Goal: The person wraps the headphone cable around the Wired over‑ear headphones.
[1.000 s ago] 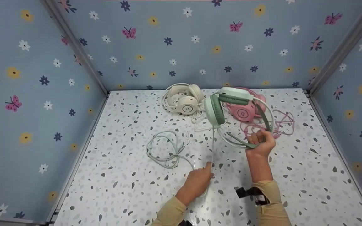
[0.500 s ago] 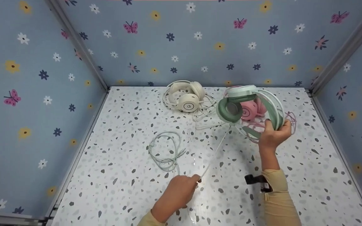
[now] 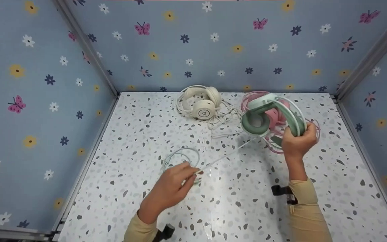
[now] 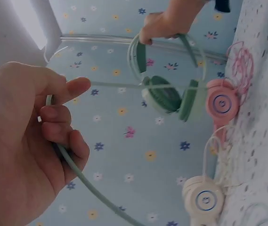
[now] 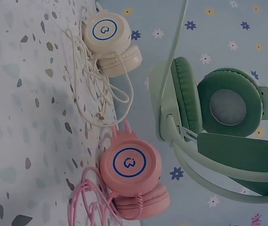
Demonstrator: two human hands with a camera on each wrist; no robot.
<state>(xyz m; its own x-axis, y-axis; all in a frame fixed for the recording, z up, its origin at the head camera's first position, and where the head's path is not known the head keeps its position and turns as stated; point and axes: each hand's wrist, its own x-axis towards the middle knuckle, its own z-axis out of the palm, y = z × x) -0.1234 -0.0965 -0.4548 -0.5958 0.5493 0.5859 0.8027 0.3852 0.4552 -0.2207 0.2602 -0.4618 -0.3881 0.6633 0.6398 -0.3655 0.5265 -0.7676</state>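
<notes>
My right hand point(image 3: 298, 143) grips the headband of the green headphones point(image 3: 287, 112), which hang raised in front of the pink headphones. Their two ear cups, with dark green cushions point(image 5: 228, 103), dangle to the left of that hand. My left hand point(image 3: 170, 185) holds the headphones' pale green cable point(image 4: 96, 190), its fingers curled round it in the left wrist view. The cable runs taut from the left hand up to the lower ear cup. Under and behind the left hand, a loose coil of the cable point(image 3: 193, 150) lies on the table, partly hidden by the hand.
Cream headphones point(image 3: 203, 109) lie at the back middle of the speckled table point(image 3: 139, 134), their cord tangled to the right. Pink headphones point(image 5: 130, 162) with a coiled pink cord point(image 3: 317, 129) sit at the back right. Flower-patterned panels point(image 3: 200, 50) enclose the back and sides.
My right hand has moved right with the green headphones and turned them. My left hand has gone left along with the cable, first down and then up over the coil.
</notes>
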